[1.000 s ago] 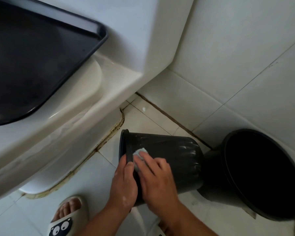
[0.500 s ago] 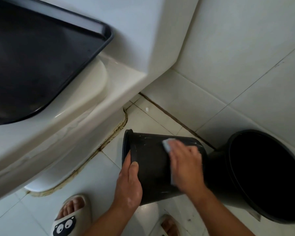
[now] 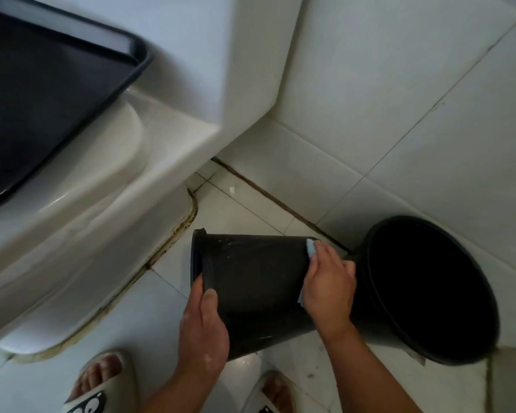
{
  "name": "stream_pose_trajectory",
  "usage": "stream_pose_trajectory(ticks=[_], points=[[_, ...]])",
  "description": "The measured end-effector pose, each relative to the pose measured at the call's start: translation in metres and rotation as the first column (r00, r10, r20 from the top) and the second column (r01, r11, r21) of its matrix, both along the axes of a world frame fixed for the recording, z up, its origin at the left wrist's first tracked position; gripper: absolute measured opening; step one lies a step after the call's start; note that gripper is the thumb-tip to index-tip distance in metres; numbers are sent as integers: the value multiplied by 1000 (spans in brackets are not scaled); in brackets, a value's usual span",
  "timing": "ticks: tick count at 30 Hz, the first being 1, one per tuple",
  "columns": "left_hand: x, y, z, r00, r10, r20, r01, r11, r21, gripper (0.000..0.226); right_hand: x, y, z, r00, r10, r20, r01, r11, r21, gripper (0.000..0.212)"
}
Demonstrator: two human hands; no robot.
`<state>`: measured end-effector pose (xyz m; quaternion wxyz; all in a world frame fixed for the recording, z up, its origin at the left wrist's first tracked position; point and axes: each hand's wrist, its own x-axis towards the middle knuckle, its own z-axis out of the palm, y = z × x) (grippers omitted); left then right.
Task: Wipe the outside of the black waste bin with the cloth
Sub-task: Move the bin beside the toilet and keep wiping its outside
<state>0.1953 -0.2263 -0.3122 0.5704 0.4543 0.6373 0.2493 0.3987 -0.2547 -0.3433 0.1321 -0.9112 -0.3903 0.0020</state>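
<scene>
The black waste bin (image 3: 251,281) lies tipped on its side above the floor, with its open rim facing left. My left hand (image 3: 203,326) grips that rim, thumb on the outer wall. My right hand (image 3: 328,284) presses a light blue cloth (image 3: 311,247) against the bin's outer wall close to its base end. Only a small edge of the cloth shows above and below my fingers; the remainder is under my palm.
A second, larger black bin (image 3: 429,290) stands upright at the right, against the white tiled wall (image 3: 399,114). A white toilet (image 3: 87,234) with a dark lid (image 3: 42,99) fills the left. My feet in pale slippers (image 3: 102,383) stand on the tiled floor.
My right hand has slid the cloth along the bin's wall from the rim end rightward to the base end. My left hand has kept its grip on the rim.
</scene>
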Motion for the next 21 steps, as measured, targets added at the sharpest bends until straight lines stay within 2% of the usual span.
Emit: stream_pose_trajectory(ticks=[2,4,6,7,8,10,11,13,15,17,19,20,21], points=[[0,-1,-1,1000,-2,-14,2,1000,3,48,-36,4,6,998,47,-29,-46,999,25,43],[0,1,0,998,-5,-65,8,999,39,51,-90,-7,7,956,288,-48,-286,957,40,46],[-1,5,4,997,13,-80,-8,998,70,51,-103,-19,2,859,510,43,-511,859,18,52],[-3,7,8,997,27,-74,-21,997,76,48,-84,-20,-1,849,524,72,-525,851,-8,54],[-4,9,11,997,41,-68,-35,996,82,46,-59,-20,-4,892,445,76,-444,896,-33,54],[-9,14,13,995,65,-80,-57,994,91,46,-10,-17,-7,981,184,60,-182,982,-45,45],[-11,15,14,993,74,-89,-66,994,92,47,5,-17,-6,995,83,53,-81,996,-35,43],[-13,18,15,993,78,-94,-71,994,81,48,-5,-13,-8,1000,-15,6,15,1000,14,43],[-12,21,15,990,82,-112,-74,994,78,49,-54,-11,-11,996,61,-67,-55,995,83,49],[-10,24,17,988,85,-130,-72,993,95,49,-106,-20,-3,939,335,-78,-323,937,133,53],[-10,25,19,987,89,-133,-77,992,98,48,-109,-22,-6,827,562,25,-562,824,78,56],[-11,25,19,989,83,-125,-71,993,98,48,-91,-20,-8,819,571,53,-573,819,42,57],[-11,25,19,991,72,-114,-61,993,96,48,-69,-19,-10,873,486,46,-487,873,18,57]])
